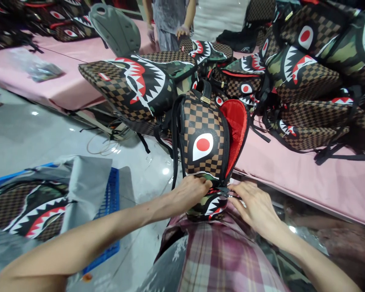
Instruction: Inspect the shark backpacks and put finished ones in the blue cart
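Observation:
A brown-checkered backpack (pixel 190 121) with a white-and-red eye patch stands in front of me. Its lower end is against my plaid clothing, and its red-lined flap (pixel 235 125) hangs unzipped on the right side. My left hand (pixel 194 190) is closed on the bag's edge, just below the eye, by the camouflage and shark-teeth print. My right hand (pixel 254 202) pinches a small dark metal tool, which looks like thread snips (pixel 222 190), with its tip at the bag's zipper edge. The fingers partly hide the tool.
Several similar backpacks (pixel 310 77) are heaped on the pink-covered table (pixel 292 174) to the right, and another (pixel 109 85) lies ahead. A blue crate (pixel 111 194) holding more bags is on the floor at left. Beyond the table stands a person (pixel 170 24), near a grey chair back (pixel 115 30).

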Demonstrator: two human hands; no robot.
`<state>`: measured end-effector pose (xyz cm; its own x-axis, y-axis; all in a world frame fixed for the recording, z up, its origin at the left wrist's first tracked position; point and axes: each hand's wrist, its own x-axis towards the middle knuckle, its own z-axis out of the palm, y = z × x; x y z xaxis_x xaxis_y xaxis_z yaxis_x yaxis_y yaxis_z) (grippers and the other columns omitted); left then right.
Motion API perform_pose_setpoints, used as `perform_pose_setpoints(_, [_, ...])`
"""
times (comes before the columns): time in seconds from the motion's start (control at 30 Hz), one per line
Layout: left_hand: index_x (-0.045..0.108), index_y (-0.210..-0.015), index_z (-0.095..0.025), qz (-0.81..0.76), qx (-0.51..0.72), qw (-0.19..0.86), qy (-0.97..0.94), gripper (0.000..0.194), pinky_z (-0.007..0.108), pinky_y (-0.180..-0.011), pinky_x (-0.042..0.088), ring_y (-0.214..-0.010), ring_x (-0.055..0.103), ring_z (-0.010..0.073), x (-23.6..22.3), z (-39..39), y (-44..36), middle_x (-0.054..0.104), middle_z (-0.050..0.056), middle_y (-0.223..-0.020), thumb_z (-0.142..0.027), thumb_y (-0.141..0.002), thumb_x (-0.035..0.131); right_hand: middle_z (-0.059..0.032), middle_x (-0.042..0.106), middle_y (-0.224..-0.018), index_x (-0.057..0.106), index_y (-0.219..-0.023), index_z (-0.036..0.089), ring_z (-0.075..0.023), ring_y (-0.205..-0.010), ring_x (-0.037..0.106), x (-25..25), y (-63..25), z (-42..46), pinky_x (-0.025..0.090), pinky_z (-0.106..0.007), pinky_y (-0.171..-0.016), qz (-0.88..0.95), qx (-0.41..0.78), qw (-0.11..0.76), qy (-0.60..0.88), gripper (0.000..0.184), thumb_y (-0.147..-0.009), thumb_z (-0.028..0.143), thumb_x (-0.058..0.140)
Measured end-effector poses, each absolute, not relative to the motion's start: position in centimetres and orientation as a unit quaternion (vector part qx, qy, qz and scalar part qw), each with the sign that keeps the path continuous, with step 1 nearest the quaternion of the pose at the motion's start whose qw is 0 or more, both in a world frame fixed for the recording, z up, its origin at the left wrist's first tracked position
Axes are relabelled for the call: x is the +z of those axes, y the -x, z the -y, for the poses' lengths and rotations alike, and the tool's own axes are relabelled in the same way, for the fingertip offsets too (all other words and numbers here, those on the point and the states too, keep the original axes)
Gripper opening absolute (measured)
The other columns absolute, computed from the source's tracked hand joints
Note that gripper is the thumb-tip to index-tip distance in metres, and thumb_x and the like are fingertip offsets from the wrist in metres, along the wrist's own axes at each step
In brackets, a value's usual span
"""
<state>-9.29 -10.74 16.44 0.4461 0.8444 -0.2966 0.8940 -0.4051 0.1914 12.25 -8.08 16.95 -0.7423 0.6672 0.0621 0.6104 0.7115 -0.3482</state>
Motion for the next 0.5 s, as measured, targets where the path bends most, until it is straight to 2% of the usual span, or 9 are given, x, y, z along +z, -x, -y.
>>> perform_pose_setpoints(0.17, [0.061,-0.074,-0.014,-0.493,-0.074,0.165,-0.851,0.016,0.026,-0.058,0.045,-0.065,0.062,0.0193,15.5,10.4,9.8,0.065,0.008,-0.074,-0.001,-0.073,0.051,-0.0035,0.068,-0.085,0.061,-0.108,0.025,-0.0156,-0.067,0.062,17.4,-11.6,8.2,0.038,-0.024,-0.055,0.922,0.123,0.074,0.360,0.024,-0.088,0.035,0.050])
perform_pose_setpoints(0.27, [0.058,-0.071,-0.014,-0.496,-0.062,0.163,-0.851,0.014,0.027,-0.057,0.046,-0.064,0.062,0.0204,14.9,10.5,9.9,0.064,0.008,-0.071,-0.001,-0.071,0.052,-0.0054,0.068,-0.084,0.057,-0.110,0.021,-0.0171,-0.064,0.061,17.9,-11.1,8.4,0.035,-0.025,-0.052,0.922,0.098,0.054,0.370,0.026,-0.088,0.033,0.049])
perform_pose_setpoints(0.5, [0.050,-0.080,-0.012,-0.507,-0.040,0.149,-0.848,0.020,0.029,-0.058,0.045,-0.064,0.060,0.0194,15.4,11.5,9.8,0.062,0.008,-0.072,0.003,-0.074,0.039,-0.0052,0.065,-0.072,0.057,-0.089,0.017,-0.0172,-0.058,0.060,18.5,-9.8,8.4,0.026,-0.027,-0.049,0.924,0.067,0.051,0.372,0.015,-0.086,0.028,0.049])
